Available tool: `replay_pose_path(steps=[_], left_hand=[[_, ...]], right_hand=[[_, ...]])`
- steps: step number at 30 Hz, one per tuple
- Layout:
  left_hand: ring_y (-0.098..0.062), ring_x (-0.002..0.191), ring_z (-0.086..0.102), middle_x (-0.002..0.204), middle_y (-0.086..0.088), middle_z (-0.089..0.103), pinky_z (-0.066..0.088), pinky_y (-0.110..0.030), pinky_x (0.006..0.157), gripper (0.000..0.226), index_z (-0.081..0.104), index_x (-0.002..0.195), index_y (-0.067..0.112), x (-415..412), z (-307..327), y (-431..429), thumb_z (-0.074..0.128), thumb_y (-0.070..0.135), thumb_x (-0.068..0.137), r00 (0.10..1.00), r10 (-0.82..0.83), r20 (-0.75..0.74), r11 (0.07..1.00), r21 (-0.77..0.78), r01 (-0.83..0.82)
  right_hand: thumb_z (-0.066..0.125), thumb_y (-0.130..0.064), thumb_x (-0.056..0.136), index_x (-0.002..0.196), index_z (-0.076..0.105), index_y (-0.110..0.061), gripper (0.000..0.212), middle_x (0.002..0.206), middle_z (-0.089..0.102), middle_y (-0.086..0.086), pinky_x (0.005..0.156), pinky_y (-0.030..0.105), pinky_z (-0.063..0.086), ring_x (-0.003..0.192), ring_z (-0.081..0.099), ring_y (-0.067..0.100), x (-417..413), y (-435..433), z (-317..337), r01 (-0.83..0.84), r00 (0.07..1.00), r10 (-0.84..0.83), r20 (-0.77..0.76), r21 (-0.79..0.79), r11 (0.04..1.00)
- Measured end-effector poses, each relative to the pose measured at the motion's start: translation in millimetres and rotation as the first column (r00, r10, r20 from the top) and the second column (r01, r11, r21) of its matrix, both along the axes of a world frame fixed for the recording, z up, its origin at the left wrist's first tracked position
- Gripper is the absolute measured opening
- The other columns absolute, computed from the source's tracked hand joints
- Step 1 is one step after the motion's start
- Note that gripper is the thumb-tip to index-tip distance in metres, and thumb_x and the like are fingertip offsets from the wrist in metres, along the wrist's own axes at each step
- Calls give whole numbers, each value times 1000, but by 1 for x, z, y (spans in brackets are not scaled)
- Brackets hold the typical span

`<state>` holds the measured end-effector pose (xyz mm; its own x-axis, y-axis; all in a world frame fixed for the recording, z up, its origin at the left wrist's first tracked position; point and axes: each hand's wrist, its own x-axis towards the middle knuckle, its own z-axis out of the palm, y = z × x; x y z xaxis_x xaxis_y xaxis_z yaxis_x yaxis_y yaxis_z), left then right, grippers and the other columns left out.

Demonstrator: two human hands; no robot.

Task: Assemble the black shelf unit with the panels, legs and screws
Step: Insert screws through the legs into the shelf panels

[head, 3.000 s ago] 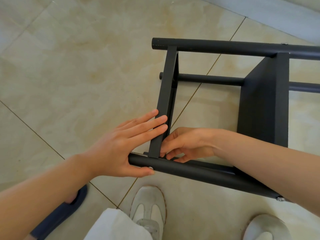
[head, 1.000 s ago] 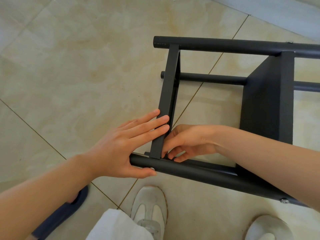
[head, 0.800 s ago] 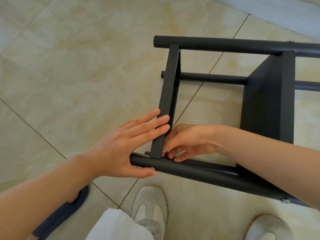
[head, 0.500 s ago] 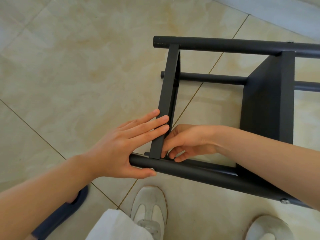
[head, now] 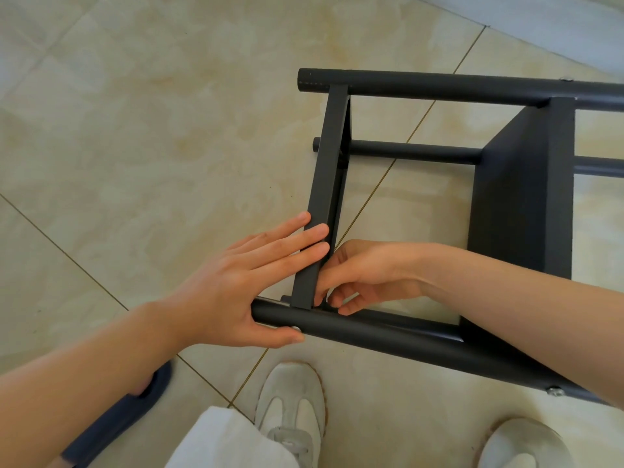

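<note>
While L grip presses panel, R grip curls beside it.

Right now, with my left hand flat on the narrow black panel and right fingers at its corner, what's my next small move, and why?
Probably finger-tighten the corner joint with the right hand, left hand bracing: the narrow black panel meets the black round leg there, beside a silver screw head.

"What's carrying it all?"
"A floor of glossy beige tiles with thin grout lines."
"And on it?"
"The black shelf unit on its side, two pale shoes, one dark slipper."
</note>
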<state>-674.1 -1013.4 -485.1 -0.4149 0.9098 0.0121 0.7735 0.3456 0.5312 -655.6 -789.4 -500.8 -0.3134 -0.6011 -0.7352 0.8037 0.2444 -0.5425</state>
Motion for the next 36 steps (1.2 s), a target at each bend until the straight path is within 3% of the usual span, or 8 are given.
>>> replay_pose_path(steps=[3,8,15,20,23,27,33,36], left_hand=[[-28,153,20,162,-8,30,29,-36,120,84,36,150,7,0,0,1,67,54,87,1000,3,-2,1000,-6,-3],[-28,153,19,162,-9,30,27,-34,121,83,36,150,6,0,0,0,64,55,89,1000,2,0,1000,-10,-2],[-28,153,20,161,-9,31,29,-37,120,83,37,149,6,1,1,1,66,54,88,1000,6,4,1000,1,-6],[-28,153,20,162,-9,30,30,-37,120,85,35,150,6,0,0,0,67,53,87,1000,6,3,1000,-1,-6],[-29,152,20,162,-9,30,30,-38,120,85,36,150,6,0,0,0,67,53,87,1000,5,1,1000,3,-5],[-28,152,20,162,-9,31,29,-37,120,84,37,150,6,0,0,1,68,52,87,1000,7,2,1000,0,-7],[-28,152,21,161,-10,32,28,-34,121,84,38,149,5,1,1,1,68,53,87,1000,8,-13,1000,3,-8],[-29,152,21,161,-10,32,29,-35,120,84,38,148,5,1,0,1,68,53,87,1000,9,-14,1000,5,-9]], right_hand=[[65,-9,91,92,73,-4,9,71,69,-1,83,31,49,69,53,12,1,0,-1,5,1000,-5,3,-6,1000],[68,-15,89,94,74,-3,13,80,69,2,82,30,49,66,51,11,4,-3,-3,15,1000,-15,-6,35,999],[65,-8,92,95,73,-8,9,79,69,2,86,32,49,77,56,14,4,-3,-1,48,998,-47,43,-24,999],[68,-12,90,107,70,4,23,71,67,-2,84,31,48,63,49,10,6,-5,-5,60,998,-61,4,47,997],[67,-13,91,107,71,2,22,73,67,-2,82,29,48,57,49,8,8,-5,-5,95,994,-95,48,5,995],[64,-9,93,94,70,-8,7,65,66,-3,80,28,49,64,55,10,10,-4,-2,100,992,-96,83,-40,994],[66,-18,91,85,72,-8,13,66,67,-3,79,28,50,60,53,9,11,-9,-1,66,998,-66,10,39,997],[67,-23,91,91,73,-8,16,81,71,3,88,34,52,77,57,17,11,-9,-1,47,999,-47,2,55,997]])
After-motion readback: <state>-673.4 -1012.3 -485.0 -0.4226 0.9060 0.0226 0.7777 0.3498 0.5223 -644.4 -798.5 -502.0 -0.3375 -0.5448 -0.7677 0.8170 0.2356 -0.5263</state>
